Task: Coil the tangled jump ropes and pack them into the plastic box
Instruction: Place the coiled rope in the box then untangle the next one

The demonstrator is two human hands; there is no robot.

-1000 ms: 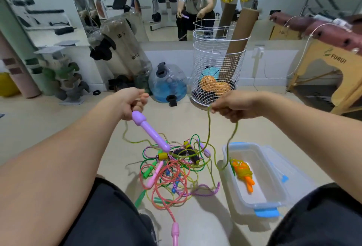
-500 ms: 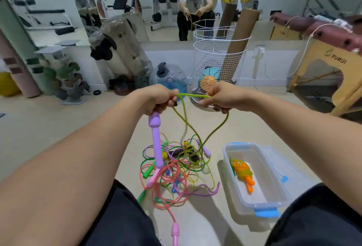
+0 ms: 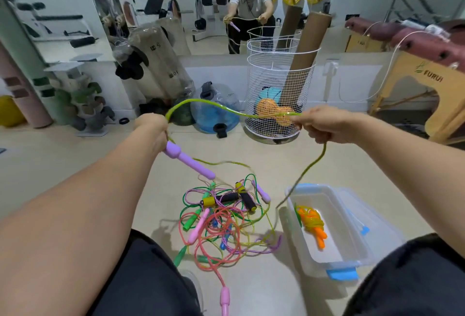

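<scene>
My left hand [image 3: 153, 127] is curled round the green rope [image 3: 216, 107] just above its purple handle [image 3: 188, 161], which hangs slanting below my fist. My right hand [image 3: 317, 124] pinches the same rope further along, well apart from the left, so a length arcs between them. From the right hand the rope drops down past the near corner of the box [image 3: 352, 263] toward the floor; where its far end lies I cannot tell, as it blurs into the pile [image 3: 226, 220].

I judge I am partway through coiling this one rope, measuring out a loop between my hands. No finished coil hangs from either hand that I can make out.

As for the whole job, it looks early. The box sits open on the floor to my right, and holds one bundled rope with orange handles [image 3: 313, 225], resting against the left wall. That looks like the only rope packed. The pile lies on the floor between my knees, just left of the box, still knotted: pink, green, purple and blue ropes cross each other, with black-and-yellow foam handles [image 3: 239, 197] on top and a pink handle [image 3: 224, 300] trailing toward me. So several ropes are left to free, coil and pack. The lid [image 3: 372, 217] lies under or beside the box on its right; closing it may come last.
</scene>
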